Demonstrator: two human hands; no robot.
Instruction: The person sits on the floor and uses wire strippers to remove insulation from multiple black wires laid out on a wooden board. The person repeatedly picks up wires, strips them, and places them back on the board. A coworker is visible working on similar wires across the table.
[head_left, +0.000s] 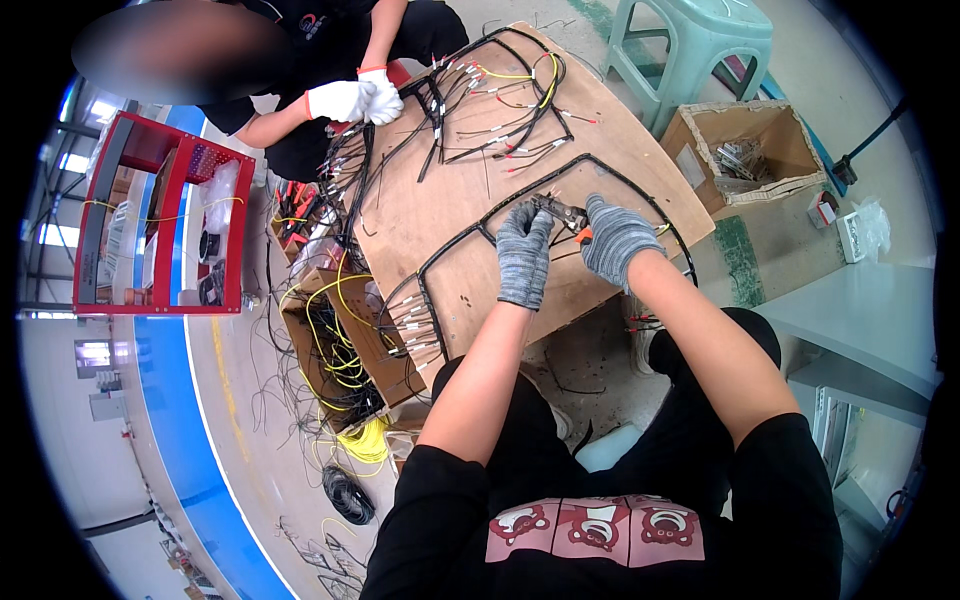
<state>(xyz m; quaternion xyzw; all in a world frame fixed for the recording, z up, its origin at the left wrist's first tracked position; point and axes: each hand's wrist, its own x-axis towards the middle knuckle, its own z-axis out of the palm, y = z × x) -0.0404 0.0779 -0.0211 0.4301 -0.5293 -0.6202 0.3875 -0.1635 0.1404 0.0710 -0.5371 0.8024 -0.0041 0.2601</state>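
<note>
A black cable loom (pixel 470 235) is pinched by the gloved left hand (pixel 523 255) on the wooden worktop (pixel 420 215); orange-handled cutters (pixel 565 212) are gripped in the right hand (pixel 615 238). Near-left, many tagged wire ends (pixel 410 325) lie loose, seemingly unfinished.

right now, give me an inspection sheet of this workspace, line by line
surface: wooden board, low over the floor, bare wood in the middle
job's things: black harness loop lies on the board; pliers with orange handles are at its top run
clutter: boxes of yellow wire left of the board; open carton of small metal parts to the right
grippers: left hand, grey glove, pinches the loop; right hand, grey glove, shut on the pliers
cables: second harness with white tags at the far end; loose wire on the floor
surroundings: another person's white-gloved hands at the far edge; red rack; green stool
</note>
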